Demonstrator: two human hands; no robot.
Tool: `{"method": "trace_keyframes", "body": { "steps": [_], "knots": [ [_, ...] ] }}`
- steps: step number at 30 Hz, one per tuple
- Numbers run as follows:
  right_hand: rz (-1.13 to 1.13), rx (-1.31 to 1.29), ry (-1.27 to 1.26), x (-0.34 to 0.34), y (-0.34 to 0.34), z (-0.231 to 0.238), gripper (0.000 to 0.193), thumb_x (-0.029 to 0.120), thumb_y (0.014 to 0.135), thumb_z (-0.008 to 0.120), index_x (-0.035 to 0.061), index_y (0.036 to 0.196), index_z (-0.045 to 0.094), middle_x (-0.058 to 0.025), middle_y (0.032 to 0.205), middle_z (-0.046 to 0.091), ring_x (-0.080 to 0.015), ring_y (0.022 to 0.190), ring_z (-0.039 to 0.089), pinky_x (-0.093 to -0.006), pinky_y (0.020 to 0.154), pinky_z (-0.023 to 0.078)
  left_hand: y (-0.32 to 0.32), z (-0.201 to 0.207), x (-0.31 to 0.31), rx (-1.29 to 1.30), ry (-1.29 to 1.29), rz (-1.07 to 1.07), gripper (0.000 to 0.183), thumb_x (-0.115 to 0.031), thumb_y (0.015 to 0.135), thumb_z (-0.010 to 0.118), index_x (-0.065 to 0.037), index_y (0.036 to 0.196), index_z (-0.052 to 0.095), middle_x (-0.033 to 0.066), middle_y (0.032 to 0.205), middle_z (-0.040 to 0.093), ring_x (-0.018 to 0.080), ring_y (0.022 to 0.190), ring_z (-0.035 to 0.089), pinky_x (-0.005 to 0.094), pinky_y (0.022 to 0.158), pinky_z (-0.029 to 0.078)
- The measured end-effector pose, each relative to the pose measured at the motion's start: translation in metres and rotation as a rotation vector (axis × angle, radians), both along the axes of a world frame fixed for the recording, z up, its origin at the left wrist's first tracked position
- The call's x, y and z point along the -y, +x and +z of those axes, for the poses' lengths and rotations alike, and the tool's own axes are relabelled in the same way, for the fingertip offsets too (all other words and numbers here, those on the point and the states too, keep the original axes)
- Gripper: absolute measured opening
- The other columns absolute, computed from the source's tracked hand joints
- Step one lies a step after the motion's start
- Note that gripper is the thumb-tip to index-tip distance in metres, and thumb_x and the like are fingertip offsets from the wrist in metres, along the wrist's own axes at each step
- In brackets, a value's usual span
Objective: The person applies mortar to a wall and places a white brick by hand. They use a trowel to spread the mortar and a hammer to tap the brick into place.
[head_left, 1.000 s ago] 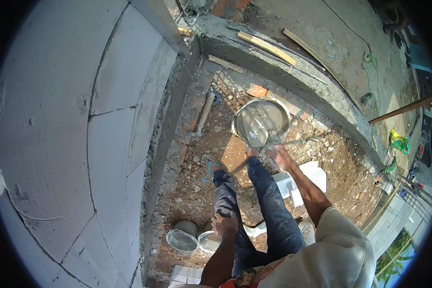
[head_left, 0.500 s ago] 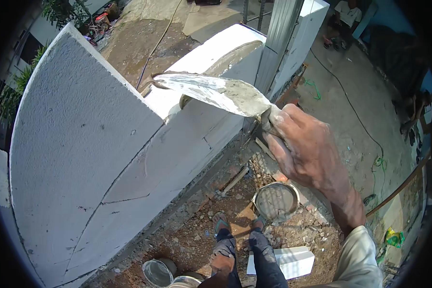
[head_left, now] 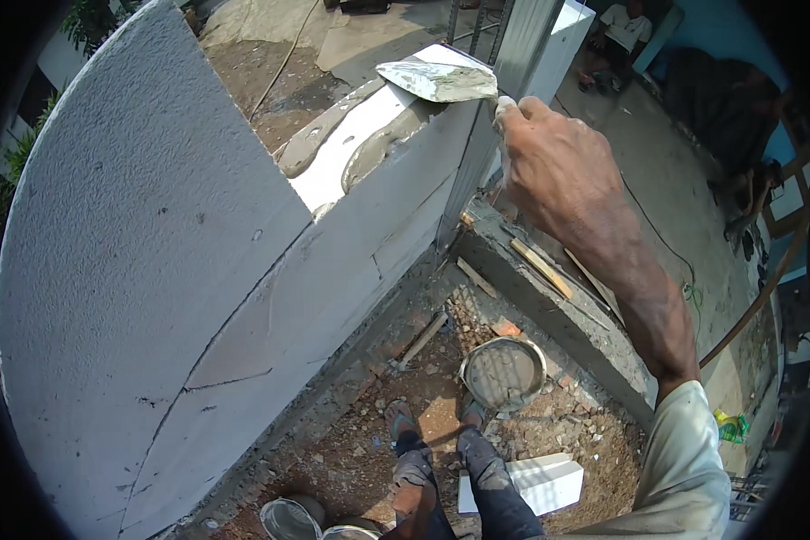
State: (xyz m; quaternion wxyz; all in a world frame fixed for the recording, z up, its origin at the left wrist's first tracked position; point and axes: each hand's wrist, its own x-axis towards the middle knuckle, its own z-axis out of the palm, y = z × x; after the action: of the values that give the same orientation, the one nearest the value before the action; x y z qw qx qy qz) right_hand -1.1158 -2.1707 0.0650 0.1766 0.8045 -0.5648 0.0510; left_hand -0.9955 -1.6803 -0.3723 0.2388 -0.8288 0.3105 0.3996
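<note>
My right hand (head_left: 558,162) is closed round the handle of a mortar-smeared trowel (head_left: 436,79). Its blade lies low over the top of the white block wall (head_left: 387,211), near the metal post, and cannot be told apart from touching it. Wet grey mortar (head_left: 319,135) runs in a strip along the far edge of the top. A second mortar strip (head_left: 382,148) follows the near edge, with bare white between them. Left of this stretch rises a taller curved-edged wall panel (head_left: 144,216). A patch of skin by my left thigh may be my left hand (head_left: 412,497); its fingers cannot be made out.
A round bucket of mortar (head_left: 504,373) stands by my feet. White block pieces (head_left: 544,483) lie beside my legs, and another bucket (head_left: 290,519) is at lower left. A metal post (head_left: 524,49) rises at the wall's end. A person (head_left: 623,36) sits beyond.
My right hand and the trowel have moved away from me and upward in view, bringing the blade to the wall top by the post. The mortar strips now show more fully.
</note>
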Motion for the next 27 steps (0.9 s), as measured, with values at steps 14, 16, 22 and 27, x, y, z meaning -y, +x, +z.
{"method": "trace_keyframes", "body": {
  "steps": [14, 16, 22, 27],
  "knots": [
    [0.17, 0.735, 0.433, -0.189, -0.037, -0.203, 0.04, 0.011, 0.086, 0.076, -0.0012, 0.123, 0.067, -0.0194, 0.114, 0.068, -0.0399, 0.101, 0.069, -0.0469, 0.086, 0.058, -0.008, -0.02, -0.044, 0.078, -0.024, -0.075, 0.088, -0.06, 0.087, 0.071, -0.002, 0.151, 0.054, 0.0241, 0.153, 0.054, 0.0418, 0.14, 0.055, 0.0526, 0.116, 0.046],
    [-0.051, 0.943, 0.513, -0.24, -0.072, -0.287, 0.037, 0.012, 0.089, 0.075, -0.0011, 0.123, 0.068, -0.0186, 0.11, 0.069, -0.0387, 0.1, 0.07, -0.045, 0.087, 0.058, -0.009, -0.022, -0.051, 0.094, -0.031, -0.118, 0.088, -0.06, 0.087, 0.071, -0.002, 0.15, 0.054, 0.0241, 0.152, 0.055, 0.042, 0.14, 0.055, 0.0527, 0.115, 0.047],
    [-0.871, 1.006, 0.946, -0.346, -0.169, -0.452, 0.036, 0.025, 0.104, 0.064, -0.0046, 0.125, 0.068, -0.0179, 0.105, 0.075, -0.0362, 0.098, 0.071, -0.0468, 0.094, 0.055, 0.009, -0.005, -0.043, 0.013, -0.088, -0.153, 0.084, -0.06, 0.09, 0.069, 0.0, 0.146, 0.057, 0.0259, 0.145, 0.058, 0.0444, 0.133, 0.059, 0.0554, 0.11, 0.05],
    [-0.839, 1.127, 0.865, -0.4, -0.225, -0.609, 0.015, 0.008, 0.091, 0.067, 0.0075, 0.078, 0.075, -0.0111, 0.067, 0.064, -0.0261, 0.067, 0.068, -0.044, 0.064, 0.055, 0.007, 0.01, -0.02, 0.117, 0.086, -0.13, 0.084, -0.058, 0.092, 0.071, 0.001, 0.148, 0.055, 0.0241, 0.15, 0.056, 0.0439, 0.137, 0.058, 0.054, 0.113, 0.048]
  ]
}}
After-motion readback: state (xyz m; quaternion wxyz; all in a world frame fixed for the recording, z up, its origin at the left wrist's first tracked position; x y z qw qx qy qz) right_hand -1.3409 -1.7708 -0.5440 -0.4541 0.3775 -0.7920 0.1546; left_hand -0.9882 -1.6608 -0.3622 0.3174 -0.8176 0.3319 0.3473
